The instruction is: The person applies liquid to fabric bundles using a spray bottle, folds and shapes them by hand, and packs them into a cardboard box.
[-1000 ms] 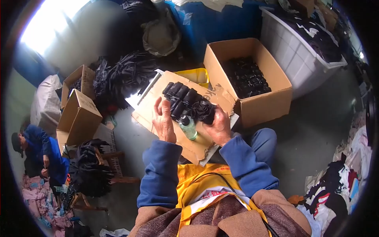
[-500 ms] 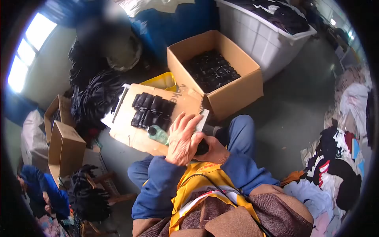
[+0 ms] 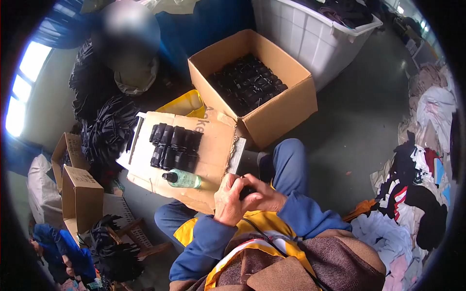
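Note:
Close to my lap, my left hand (image 3: pixel 227 201) and my right hand (image 3: pixel 266 196) close around a small black roll (image 3: pixel 246 192), apparently cloth; fingers cover most of it. Ahead and to the left lies a cardboard sheet (image 3: pixel 213 155) on a raised surface. Several similar black rolls (image 3: pixel 175 146) are lined up in rows on it. Nearer to me on the sheet, a clear bottle of green liquid (image 3: pixel 185 179) with a black cap lies on its side.
An open carton (image 3: pixel 279 123) packed with black rolls stands beyond the sheet, beside a yellow bin (image 3: pixel 194 103). Behind it is a large grey tub (image 3: pixel 310 41). Black strips (image 3: pixel 109 128) are heaped at left; loose clothes (image 3: pixel 407 218) at right. Another person's blue sleeve (image 3: pixel 51 242) shows lower left.
My left hand, earlier spread over the black roll, has drawn down and closed on it alongside my right hand. The view has shifted slightly, and the whole bottle now shows.

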`<state>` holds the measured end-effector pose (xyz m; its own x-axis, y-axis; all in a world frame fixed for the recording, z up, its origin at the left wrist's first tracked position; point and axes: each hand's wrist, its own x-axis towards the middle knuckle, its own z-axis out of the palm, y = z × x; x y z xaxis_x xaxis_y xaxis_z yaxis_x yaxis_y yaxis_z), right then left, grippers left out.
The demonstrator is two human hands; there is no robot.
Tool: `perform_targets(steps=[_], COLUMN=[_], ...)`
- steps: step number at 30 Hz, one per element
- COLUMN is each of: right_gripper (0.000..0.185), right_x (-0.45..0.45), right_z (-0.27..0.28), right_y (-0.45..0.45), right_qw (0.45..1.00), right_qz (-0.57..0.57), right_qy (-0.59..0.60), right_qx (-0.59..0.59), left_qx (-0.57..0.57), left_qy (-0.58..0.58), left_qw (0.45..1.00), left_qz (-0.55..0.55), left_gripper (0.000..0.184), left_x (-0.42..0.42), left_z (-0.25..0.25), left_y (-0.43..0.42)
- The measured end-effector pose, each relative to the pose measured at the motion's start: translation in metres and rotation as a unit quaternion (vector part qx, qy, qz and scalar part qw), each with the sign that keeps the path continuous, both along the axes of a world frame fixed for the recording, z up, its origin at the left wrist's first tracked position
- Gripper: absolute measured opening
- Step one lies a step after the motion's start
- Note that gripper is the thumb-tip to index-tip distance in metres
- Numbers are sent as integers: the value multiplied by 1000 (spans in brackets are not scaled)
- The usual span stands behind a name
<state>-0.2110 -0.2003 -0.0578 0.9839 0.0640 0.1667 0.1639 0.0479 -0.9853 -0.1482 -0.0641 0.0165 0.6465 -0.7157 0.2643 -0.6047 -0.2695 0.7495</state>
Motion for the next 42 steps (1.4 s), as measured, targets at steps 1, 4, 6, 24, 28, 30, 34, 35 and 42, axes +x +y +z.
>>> perform_targets(steps=[1, 4, 6, 24, 28, 30, 34, 35, 42], right_gripper=[75, 96, 109, 55, 49, 46, 41, 34, 39], right_x=[-3, -12, -13, -9, 4, 18, 74, 92, 237], right_z=[-5, 12, 25, 16, 36, 38, 62, 54, 38], right_y=[0, -9, -23, 17, -14, -45, -129, -158, -309], right_qw=[1000, 983, 981, 989, 964, 968, 918, 914, 828], right_qz=[21, 126, 58, 4, -1, -3, -144, -188, -245], right_qy=[16, 104, -10, 4, 152, 159, 51, 45, 19], right_qx=[-5, 87, -185, -148, -218, -194, -365, -358, -505], left_qx=[-29, 8, -13, -74, -111, -65, -33, -28, 15], left_qy=[-27, -38, -35, 65, 108, 93, 126, 134, 262], left_qw=[999, 999, 999, 987, 984, 988, 986, 984, 953], left_qz=[2, 4, 13, 130, 92, 108, 106, 110, 152], left_gripper=[35, 30, 25, 24, 62, 72, 52, 47, 24], left_x=[-2, -11, -14, -18, -8, -4, 3, 3, 13], left_z=[-9, -21, -21, -35, -28, -31, -41, -45, -63], left_y=[-1, 5, 3, 7, 5, 8, 19, 20, 5])
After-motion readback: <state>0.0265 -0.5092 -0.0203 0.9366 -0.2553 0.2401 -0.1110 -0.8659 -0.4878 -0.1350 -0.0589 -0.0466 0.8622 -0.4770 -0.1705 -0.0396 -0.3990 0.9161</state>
